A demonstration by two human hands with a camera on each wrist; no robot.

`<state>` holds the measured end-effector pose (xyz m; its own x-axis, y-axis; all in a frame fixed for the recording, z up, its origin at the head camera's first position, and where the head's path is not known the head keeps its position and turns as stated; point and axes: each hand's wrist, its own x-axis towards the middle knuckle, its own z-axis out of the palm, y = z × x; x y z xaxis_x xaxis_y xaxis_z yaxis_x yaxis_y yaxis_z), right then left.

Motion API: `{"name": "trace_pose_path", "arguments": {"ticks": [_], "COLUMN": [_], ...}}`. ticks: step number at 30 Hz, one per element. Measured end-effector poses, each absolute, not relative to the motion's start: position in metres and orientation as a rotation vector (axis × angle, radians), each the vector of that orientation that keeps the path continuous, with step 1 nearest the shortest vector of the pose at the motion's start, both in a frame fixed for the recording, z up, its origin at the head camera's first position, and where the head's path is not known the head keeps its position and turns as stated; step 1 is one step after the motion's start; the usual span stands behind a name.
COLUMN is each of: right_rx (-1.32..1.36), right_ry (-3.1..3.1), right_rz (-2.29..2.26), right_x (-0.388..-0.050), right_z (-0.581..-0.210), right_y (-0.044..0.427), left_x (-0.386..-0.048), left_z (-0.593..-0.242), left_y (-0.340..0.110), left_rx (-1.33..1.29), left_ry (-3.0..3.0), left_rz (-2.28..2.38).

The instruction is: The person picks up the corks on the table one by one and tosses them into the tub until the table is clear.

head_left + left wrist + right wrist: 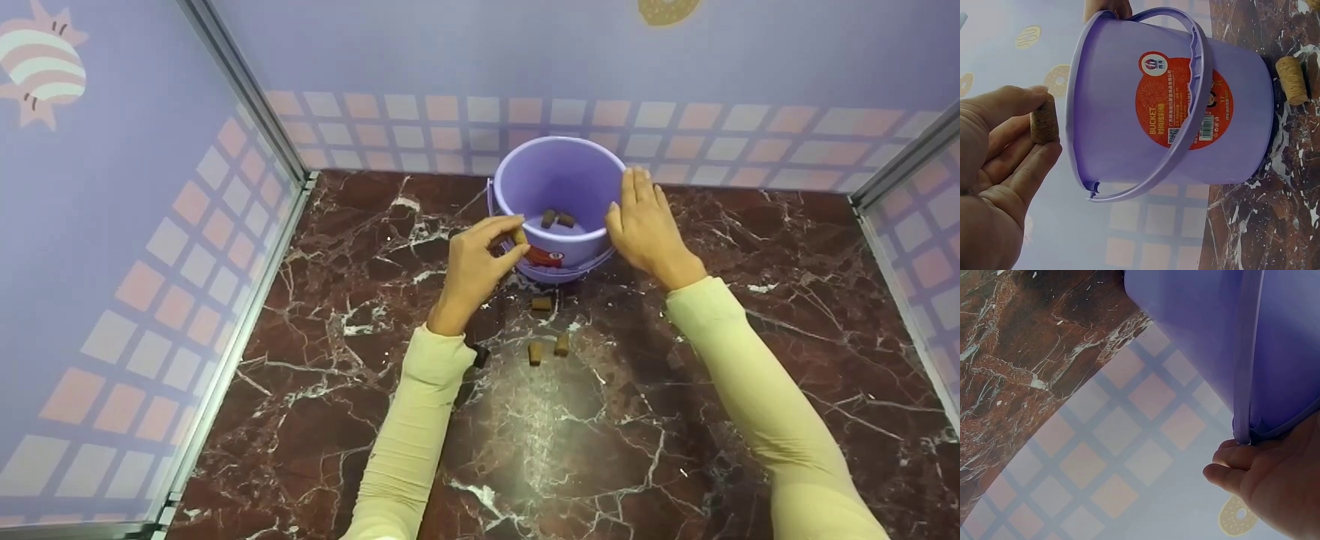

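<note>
In my head view, my left hand (484, 261) pinches a cork (518, 236) at the bucket's (562, 169) near left, and my right hand (651, 225) touches its right side, fingers straight. In my left wrist view, the cork lies sideways, just above the rim (1070, 112); in my right, that hand is beside the handle (1246, 354).

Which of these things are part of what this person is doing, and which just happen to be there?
Likely part of the job:
bucket
cork in the left grip
two corks inside the bucket
three corks on the marbled surface
perhaps the dark piece by the left sleeve

Just there:
patterned walls
printed doughnut
</note>
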<state>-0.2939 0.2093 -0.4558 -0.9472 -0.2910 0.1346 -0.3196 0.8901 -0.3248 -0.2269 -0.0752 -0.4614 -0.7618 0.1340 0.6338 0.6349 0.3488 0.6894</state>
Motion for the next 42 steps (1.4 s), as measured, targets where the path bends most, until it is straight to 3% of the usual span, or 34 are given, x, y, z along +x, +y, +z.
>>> {"name": "trace_pose_path", "arguments": {"ticks": [42], "right_rx": [0.49], "right_ry": [-2.955], "right_rz": [0.559], "right_x": [-0.293], "right_z": [-0.457], "right_y": [0.21], "left_x": [-0.264], "left_z": [-0.445], "left_y": [-0.063], "left_rx": [-0.629], "left_ry": [-2.292], "left_rz": [-1.399]}}
